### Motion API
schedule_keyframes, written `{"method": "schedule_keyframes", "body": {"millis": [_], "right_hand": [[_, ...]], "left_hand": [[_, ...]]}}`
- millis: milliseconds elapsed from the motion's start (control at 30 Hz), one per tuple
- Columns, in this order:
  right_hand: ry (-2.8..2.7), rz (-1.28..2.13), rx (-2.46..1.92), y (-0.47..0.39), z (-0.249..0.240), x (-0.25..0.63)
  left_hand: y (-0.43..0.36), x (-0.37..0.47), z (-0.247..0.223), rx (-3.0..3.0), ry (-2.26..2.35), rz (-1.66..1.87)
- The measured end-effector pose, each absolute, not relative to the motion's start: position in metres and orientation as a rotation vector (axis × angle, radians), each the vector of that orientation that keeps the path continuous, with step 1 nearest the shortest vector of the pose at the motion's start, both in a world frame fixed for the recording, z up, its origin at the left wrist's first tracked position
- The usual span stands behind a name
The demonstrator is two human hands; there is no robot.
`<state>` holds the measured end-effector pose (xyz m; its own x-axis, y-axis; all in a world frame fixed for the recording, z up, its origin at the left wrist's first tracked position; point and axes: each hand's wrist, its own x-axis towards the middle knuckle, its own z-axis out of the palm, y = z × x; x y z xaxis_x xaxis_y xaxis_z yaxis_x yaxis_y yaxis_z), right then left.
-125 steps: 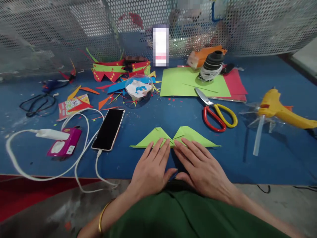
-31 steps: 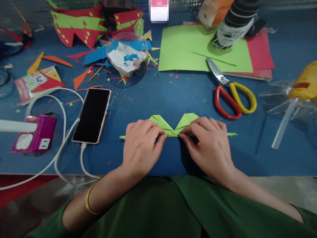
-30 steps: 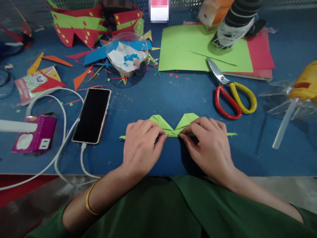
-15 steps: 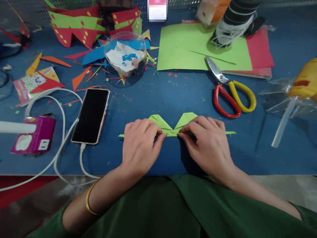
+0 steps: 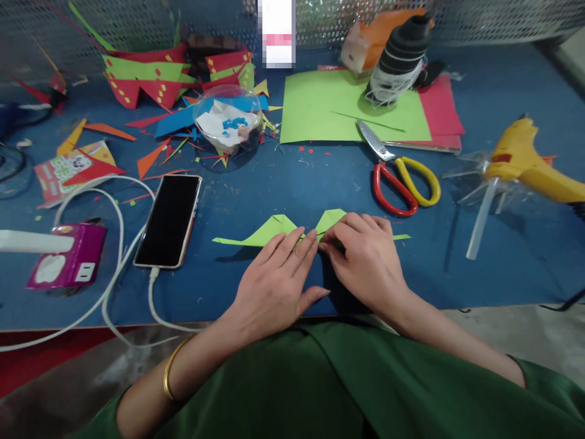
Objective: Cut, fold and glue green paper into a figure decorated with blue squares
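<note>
A folded light green paper piece (image 5: 270, 233) lies near the table's front edge, with two raised peaks and a thin strip sticking out at each side. My left hand (image 5: 278, 277) lies over its middle, fingers stretched out flat and fingertips on the paper, the thumb apart. Thumb and fingers of my right hand (image 5: 365, 259) pinch the paper's lower edge just right of the centre. Part of the right half is hidden under that hand.
Scissors (image 5: 388, 167) with red and yellow handles lie beyond my right hand. A phone (image 5: 169, 221) on a white cable is at the left. Farther back are a clear bowl (image 5: 253, 143), green sheets (image 5: 311, 110), a black thread-wrapped bottle (image 5: 402, 52) and a yellow glue gun (image 5: 512, 152).
My left hand has opened from its pinch and flattened over the paper's middle, uncovering the left wing. My right hand keeps its pinch. The view has tilted up and shifted right.
</note>
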<state>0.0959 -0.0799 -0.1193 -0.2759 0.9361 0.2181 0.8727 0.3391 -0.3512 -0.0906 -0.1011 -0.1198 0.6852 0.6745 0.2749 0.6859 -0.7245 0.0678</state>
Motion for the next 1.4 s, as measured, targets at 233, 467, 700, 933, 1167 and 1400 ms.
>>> {"method": "schedule_keyframes", "body": {"millis": [233,467,700,933,1167,1400], "right_hand": [[-2.209,0.225,-1.595,-0.08,-0.119,0.096],[-2.208,0.241,-1.612,-0.079,-0.118,0.095],[-2.202,0.258,-1.607,-0.079,-0.117,0.097],[-2.222,0.301,-1.666,-0.078,-0.114,0.109],[-2.246,0.391,-1.73,-0.072,-0.108,0.124],[-2.256,0.438,-1.748,-0.071,-0.106,0.126]], "left_hand": [[-0.108,-0.089,-0.12,-2.825,-1.094,-0.512],[-0.113,-0.087,-0.12,-2.794,-1.003,-0.443],[-0.117,-0.084,-0.123,-2.798,-1.024,-0.453],[-0.118,-0.083,-0.124,-2.838,-1.016,-0.427],[-0.117,-0.082,-0.12,-2.837,-1.041,-0.358],[-0.111,-0.075,-0.115,-2.886,-1.163,-0.155]]}}
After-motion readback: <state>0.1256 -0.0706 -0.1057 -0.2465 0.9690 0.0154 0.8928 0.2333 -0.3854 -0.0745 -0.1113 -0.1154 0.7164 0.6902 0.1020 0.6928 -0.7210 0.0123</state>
